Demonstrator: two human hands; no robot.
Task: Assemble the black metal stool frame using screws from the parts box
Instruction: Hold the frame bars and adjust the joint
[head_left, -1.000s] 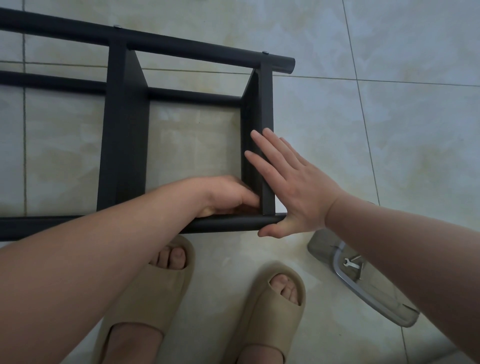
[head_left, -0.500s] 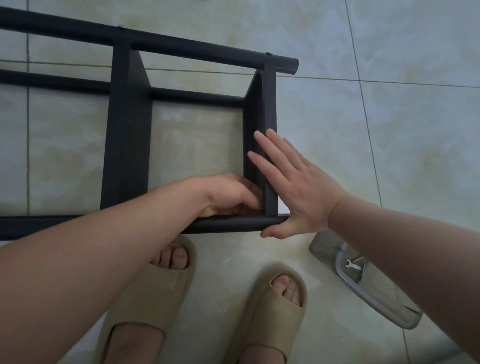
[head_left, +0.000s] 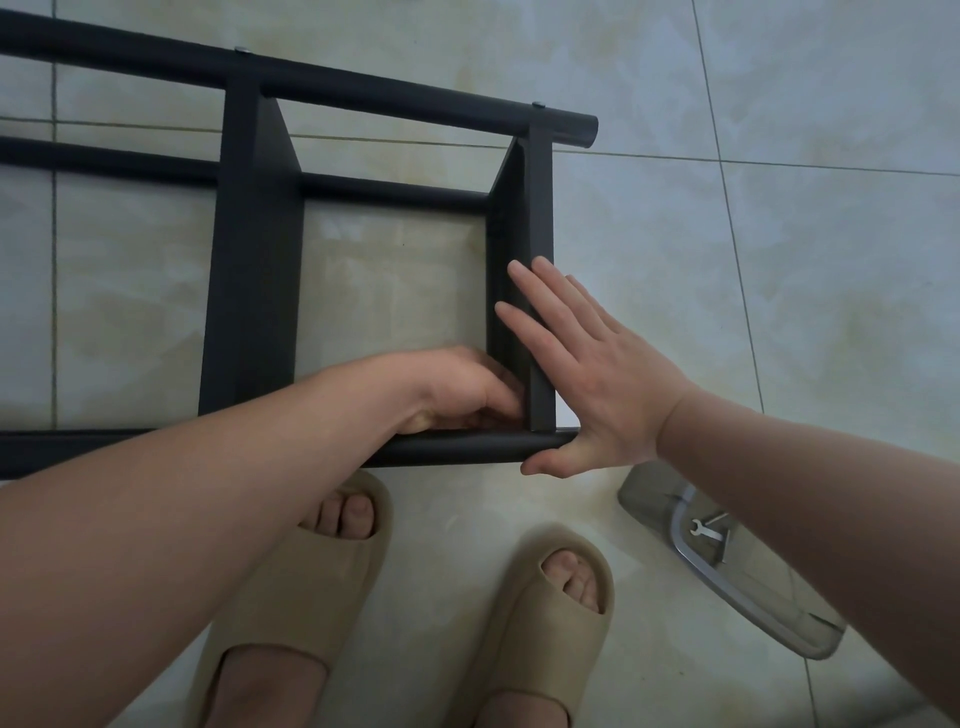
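Note:
The black metal stool frame (head_left: 249, 270) lies on the tiled floor, two long tubes joined by flat cross plates. My right hand (head_left: 587, 379) lies flat with straight fingers against the outer face of the right cross plate (head_left: 537, 208), its thumb under the near tube's end. My left hand (head_left: 457, 389) reaches inside the frame to the near right corner, fingers curled against the joint; what they hold is hidden. The clear parts box (head_left: 727, 582) sits on the floor at lower right with a small wrench inside.
My two feet in beige slippers (head_left: 322, 566) stand just in front of the near tube. Screw heads show on top of the far tube (head_left: 363, 88). Open tiled floor spreads to the right of the frame.
Hardly anything differs. My left fingers have shifted slightly at the corner joint, and my right hand stays pressed on the cross plate.

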